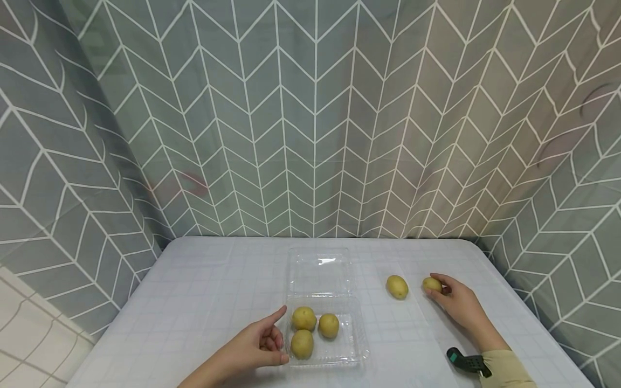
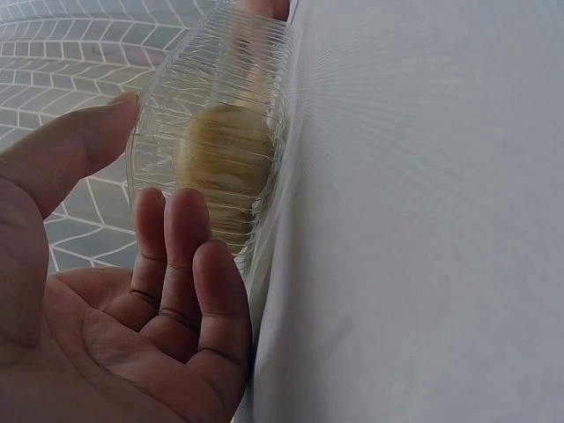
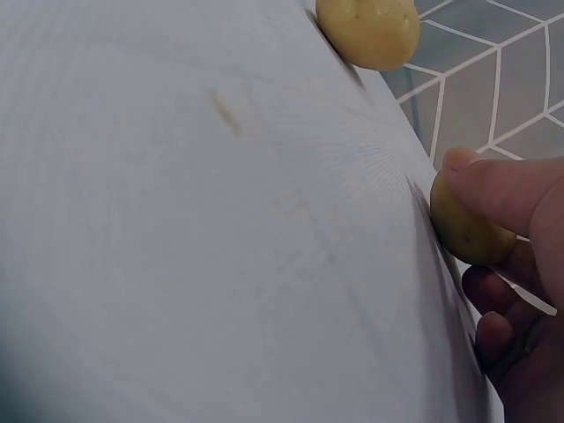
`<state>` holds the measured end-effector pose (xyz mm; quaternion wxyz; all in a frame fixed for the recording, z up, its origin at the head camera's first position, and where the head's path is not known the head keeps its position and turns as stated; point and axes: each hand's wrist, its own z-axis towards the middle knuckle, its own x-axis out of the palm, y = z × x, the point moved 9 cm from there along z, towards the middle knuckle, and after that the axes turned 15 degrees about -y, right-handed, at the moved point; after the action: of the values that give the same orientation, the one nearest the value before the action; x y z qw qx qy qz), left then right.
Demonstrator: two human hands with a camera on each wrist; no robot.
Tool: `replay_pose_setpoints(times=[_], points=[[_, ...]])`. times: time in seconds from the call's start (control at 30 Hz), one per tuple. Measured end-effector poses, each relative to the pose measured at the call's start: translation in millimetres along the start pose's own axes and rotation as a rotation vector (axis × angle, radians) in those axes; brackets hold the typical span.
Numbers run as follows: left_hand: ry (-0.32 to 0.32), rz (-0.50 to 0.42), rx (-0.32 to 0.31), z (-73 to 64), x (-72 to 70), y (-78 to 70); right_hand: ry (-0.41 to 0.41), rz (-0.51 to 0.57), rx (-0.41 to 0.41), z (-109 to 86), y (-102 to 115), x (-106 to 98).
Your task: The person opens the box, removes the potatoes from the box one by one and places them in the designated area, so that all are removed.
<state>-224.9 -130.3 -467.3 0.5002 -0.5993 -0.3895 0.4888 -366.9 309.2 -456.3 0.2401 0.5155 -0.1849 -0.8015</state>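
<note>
A clear plastic clamshell container (image 1: 351,339) lies open on the table with three potatoes inside, among them a front-left potato (image 1: 302,344). My left hand (image 1: 252,345) spreads along the container's left side, thumb and index finger right at its edge, the other fingers loosely bent. In the left wrist view, one potato (image 2: 227,154) shows through the ribbed wall beyond the left fingers (image 2: 185,233). Over on the right, my right hand (image 1: 458,302) pinches a potato (image 1: 432,284) between thumb and fingers, low at the tabletop. Another loose potato (image 1: 397,287) lies just left of it.
The container's lid (image 1: 319,272) is folded back, away from me. A white checked cloth covers the table (image 1: 218,280). Patterned curtains (image 1: 301,118) stand behind it and at both sides. A dark strap device (image 1: 466,361) sits at the right wrist.
</note>
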Motion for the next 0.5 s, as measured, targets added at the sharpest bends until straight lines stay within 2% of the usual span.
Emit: replay_pose_setpoints(times=[0.5], points=[[-0.005, 0.006, -0.009, -0.9, -0.9, 0.3, 0.022, -0.006, 0.024, 0.8, -4.3, 2.2]])
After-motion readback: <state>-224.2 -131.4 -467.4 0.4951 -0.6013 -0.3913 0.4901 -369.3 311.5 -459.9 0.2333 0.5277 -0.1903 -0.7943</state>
